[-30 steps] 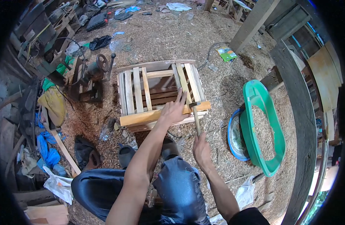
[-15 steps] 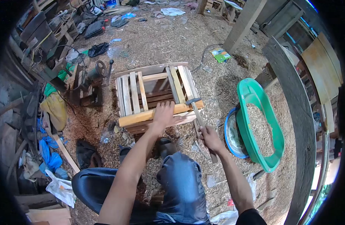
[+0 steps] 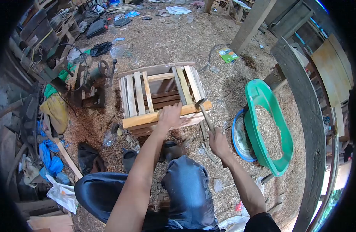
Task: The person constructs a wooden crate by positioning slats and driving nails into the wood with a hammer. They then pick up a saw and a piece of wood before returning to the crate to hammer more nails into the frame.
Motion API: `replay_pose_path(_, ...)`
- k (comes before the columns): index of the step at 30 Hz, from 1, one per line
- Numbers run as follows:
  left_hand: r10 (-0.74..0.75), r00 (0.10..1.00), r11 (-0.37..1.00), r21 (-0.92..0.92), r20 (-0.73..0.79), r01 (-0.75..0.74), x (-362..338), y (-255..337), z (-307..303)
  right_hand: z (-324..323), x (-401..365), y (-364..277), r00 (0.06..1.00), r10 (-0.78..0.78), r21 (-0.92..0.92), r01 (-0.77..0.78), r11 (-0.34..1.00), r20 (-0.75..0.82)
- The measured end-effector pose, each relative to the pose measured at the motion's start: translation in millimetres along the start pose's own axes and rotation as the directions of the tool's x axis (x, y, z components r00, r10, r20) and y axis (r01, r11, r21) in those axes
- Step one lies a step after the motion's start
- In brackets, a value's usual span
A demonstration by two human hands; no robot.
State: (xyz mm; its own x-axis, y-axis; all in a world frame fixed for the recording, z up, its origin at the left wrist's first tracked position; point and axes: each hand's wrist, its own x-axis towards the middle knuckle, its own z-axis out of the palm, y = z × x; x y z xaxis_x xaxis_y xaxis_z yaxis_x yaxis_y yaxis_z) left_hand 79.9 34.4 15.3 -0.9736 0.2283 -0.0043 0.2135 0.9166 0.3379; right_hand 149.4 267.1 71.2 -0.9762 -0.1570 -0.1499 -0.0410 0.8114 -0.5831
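Observation:
A slatted wooden crate [image 3: 138, 94] stands on the shavings in front of my knees. Along its near edge runs a yellowish wooden board [image 3: 143, 120]. My left hand [image 3: 170, 116] is wrapped over the middle of that board, fingers on top and thumb toward the front side. In my right hand [image 3: 219, 144] is a hammer [image 3: 207, 119], gripped by its wooden handle. The hammer's dark head is right at the board's right end, overlapping it in this view.
To the right, a green plastic tub [image 3: 259, 143] holds shavings, beside a blue-rimmed basin [image 3: 237, 135]. A machine with a handwheel [image 3: 104, 69] stands left of the crate. A wooden post [image 3: 252, 27] rises behind. Sandals [image 3: 172, 150] show below the crate.
The hammer has swung slightly, its head now turned differently and a little further right and higher at the board's end. My left hand stays on the board.

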Motion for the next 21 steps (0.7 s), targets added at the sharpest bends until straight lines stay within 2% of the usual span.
replay_pose_path(4,-0.020,1.000,0.999,0.028,0.004,0.020,0,2,1,0,-4,-1,0.998,0.031,-0.044,-0.028,0.999,0.057)
replay_pose_path(5,-0.015,1.000,1.000,0.026,-0.006,0.015,0,1,2,2,-3,3,0.998,-0.006,-0.061,0.011,0.998,0.066)
replay_pose_path(8,0.006,0.998,0.999,0.048,-0.055,-0.003,0,-2,9,-10,-4,-8,0.996,-0.020,0.032,0.017,0.999,0.084)
replay_pose_path(11,0.026,0.997,0.999,0.041,-0.075,-0.023,1,-6,16,-21,-7,-38,0.999,0.011,-0.015,-0.011,1.000,0.035)
replay_pose_path(13,-0.012,0.999,1.000,0.027,-0.041,0.013,1,-3,12,-28,-8,-53,1.000,0.014,-0.033,-0.014,0.999,0.016)
replay_pose_path(16,-0.004,0.999,0.999,0.036,-0.052,0.005,2,-4,14,-8,-1,-30,0.998,-0.066,-0.082,0.065,0.995,-0.006)
replay_pose_path(19,0.023,0.999,0.998,0.053,-0.039,-0.021,2,-5,15,1,0,-20,0.997,0.000,-0.157,0.012,0.988,0.072)
replay_pose_path(21,0.018,0.999,0.999,0.045,-0.027,-0.016,3,-5,11,-4,1,-21,0.998,-0.014,-0.144,0.021,0.989,0.055)
